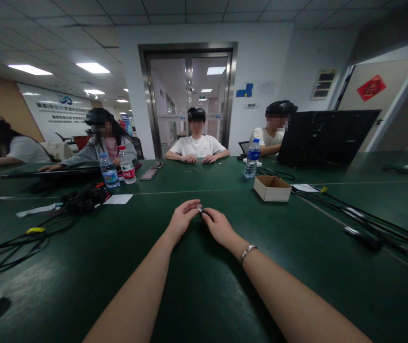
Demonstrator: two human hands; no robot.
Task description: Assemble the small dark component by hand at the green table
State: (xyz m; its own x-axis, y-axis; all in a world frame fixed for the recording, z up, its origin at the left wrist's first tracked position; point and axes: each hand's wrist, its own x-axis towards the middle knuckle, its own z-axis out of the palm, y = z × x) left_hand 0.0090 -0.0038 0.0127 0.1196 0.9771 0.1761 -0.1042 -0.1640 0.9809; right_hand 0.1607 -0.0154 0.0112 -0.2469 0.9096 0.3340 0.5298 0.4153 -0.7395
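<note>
My right hand (220,227) is closed around a small dark object with a shiny, silvery tip (200,208). Its exact kind is too small to make out. The tip points left and meets my left hand (182,220) near the thumb. Fingers of that left hand reach forward, slightly bent and loosely apart, and the hand does not appear to grip anything. Both hands are close together just above the dark green table (204,295). A metal bracelet (248,253) circles my right wrist.
An open cardboard box (272,189) stands ahead on the right, with a water bottle (252,159) behind it. Black cables (361,214) run along the right; more cables (21,243) lie left. Two bottles (127,166) stand ahead left. Several people sit around the table; a monitor (325,138) stands right.
</note>
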